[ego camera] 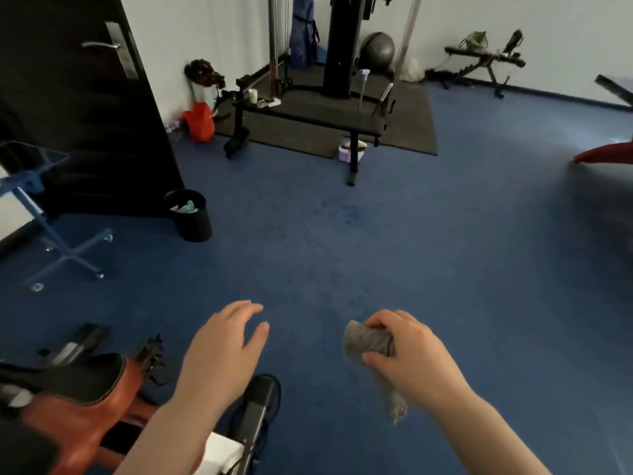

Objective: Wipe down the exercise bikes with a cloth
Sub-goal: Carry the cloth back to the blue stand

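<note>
- The right hand (pixel 407 351) gripped a grey cloth (pixel 368 341), fingers curled over the bunched part and thumb under it, while a loose tail hung down below the wrist; bunching it this way probably kept a firm pad ready for wiping.
- The left hand (pixel 222 347) held nothing, its fingers spread and relaxed, palm down over the blue floor (pixel 376 241). It looked free to steady a part of the bike, though that is a guess.
- Both hands hovered in the air and touched no machine, so no wiping stroke was in hand at this moment.
- Just below and to the left of the left forearm lay the nearest exercise bike (pixel 78 402), with an orange-red frame, a black saddle and a dark bar beside the arm. The cloth was well apart from it.
- A second red part (pixel 603 154) showed at the right edge; whether it belonged to another bike cannot be told.
- Farther off stood a black waste bin (pixel 190 216), a weight bench (pixel 308 120) on a dark mat, and a black door (pixel 78 97).
</note>
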Demonstrator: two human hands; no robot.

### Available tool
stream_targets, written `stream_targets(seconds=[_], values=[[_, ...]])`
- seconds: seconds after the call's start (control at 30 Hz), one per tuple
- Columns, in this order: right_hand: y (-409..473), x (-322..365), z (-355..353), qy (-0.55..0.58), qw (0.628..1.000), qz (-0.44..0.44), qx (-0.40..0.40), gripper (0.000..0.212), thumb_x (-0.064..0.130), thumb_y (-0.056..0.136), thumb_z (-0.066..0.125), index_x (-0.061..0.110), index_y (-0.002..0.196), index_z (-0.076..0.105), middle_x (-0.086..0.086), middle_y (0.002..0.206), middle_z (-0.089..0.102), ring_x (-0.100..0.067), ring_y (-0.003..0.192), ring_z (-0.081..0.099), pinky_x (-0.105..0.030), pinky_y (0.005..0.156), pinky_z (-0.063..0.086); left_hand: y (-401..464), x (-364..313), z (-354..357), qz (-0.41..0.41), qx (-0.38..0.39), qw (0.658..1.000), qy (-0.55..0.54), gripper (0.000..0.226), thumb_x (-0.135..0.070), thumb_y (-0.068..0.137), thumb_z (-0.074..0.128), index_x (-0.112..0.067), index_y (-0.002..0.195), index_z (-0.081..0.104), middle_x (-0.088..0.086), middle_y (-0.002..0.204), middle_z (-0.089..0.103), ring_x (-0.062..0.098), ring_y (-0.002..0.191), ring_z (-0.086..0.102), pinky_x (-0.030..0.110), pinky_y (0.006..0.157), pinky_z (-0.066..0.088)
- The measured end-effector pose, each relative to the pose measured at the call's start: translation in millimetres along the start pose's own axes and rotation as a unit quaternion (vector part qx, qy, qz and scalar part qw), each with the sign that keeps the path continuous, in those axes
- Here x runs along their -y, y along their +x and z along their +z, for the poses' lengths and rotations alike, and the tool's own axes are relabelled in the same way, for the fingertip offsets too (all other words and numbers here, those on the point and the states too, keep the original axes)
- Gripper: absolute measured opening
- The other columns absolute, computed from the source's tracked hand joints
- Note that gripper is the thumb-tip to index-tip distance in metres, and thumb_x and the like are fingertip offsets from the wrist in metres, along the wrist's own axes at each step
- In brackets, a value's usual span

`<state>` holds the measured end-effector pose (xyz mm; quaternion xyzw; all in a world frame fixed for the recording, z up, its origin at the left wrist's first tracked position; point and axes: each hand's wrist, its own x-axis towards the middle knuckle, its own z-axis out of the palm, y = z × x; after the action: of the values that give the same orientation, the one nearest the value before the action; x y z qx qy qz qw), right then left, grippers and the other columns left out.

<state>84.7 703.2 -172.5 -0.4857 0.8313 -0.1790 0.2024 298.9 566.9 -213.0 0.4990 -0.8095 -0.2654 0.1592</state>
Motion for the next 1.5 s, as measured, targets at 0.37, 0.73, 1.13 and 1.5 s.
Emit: stream_targets(seconds=[0.37, 0.73, 1.13, 1.5], values=[[224, -24, -50, -0.05, 0.984, -0.145, 0.092, 0.025, 0.03, 0.078, 0.067, 0.037, 0.098, 0.053, 0.016, 0.096, 0.053, -0.007, 0.086, 0.055, -0.025, 0.07, 0.047, 121, -33, 37, -0.173, -0.062, 0.983, -0.027, 0.039, -0.046, 0.093, 0.044, -0.033, 0.13, 0.05, -0.017, 0.143, 0.041, 0.004, 0.131, 0.037, 0.024, 0.107, 0.029], [391, 90, -20, -0.056, 0.912, -0.353, 0.2, 0.025, 0.03, 0.076, 0.067, 0.036, 0.096, 0.054, 0.016, 0.096, 0.053, -0.008, 0.087, 0.054, -0.029, 0.075, 0.047, 181, 0, 16, -0.358, -0.204, 0.911, -0.028, 0.036, -0.038, 0.091, 0.053, -0.028, 0.126, 0.056, -0.011, 0.137, 0.049, 0.01, 0.128, 0.043, 0.028, 0.106, 0.034], [577, 205, 21, -0.074, 0.896, -0.382, 0.213, 0.024, 0.03, 0.077, 0.069, 0.034, 0.097, 0.055, 0.016, 0.094, 0.053, -0.005, 0.083, 0.053, -0.025, 0.07, 0.043, 366, 81, -49, -0.362, -0.215, 0.907, -0.032, 0.04, -0.043, 0.094, 0.042, -0.03, 0.131, 0.05, -0.015, 0.142, 0.042, 0.007, 0.127, 0.041, 0.028, 0.104, 0.036], [769, 313, 86, -0.119, 0.857, -0.421, 0.272, 0.022, 0.03, 0.078, 0.067, 0.036, 0.094, 0.053, 0.015, 0.093, 0.051, -0.005, 0.083, 0.052, -0.024, 0.069, 0.044, 526, 171, -99, -0.424, -0.238, 0.873, -0.028, 0.04, -0.043, 0.094, 0.043, -0.03, 0.131, 0.05, -0.017, 0.141, 0.043, 0.006, 0.122, 0.045, 0.027, 0.101, 0.039]])
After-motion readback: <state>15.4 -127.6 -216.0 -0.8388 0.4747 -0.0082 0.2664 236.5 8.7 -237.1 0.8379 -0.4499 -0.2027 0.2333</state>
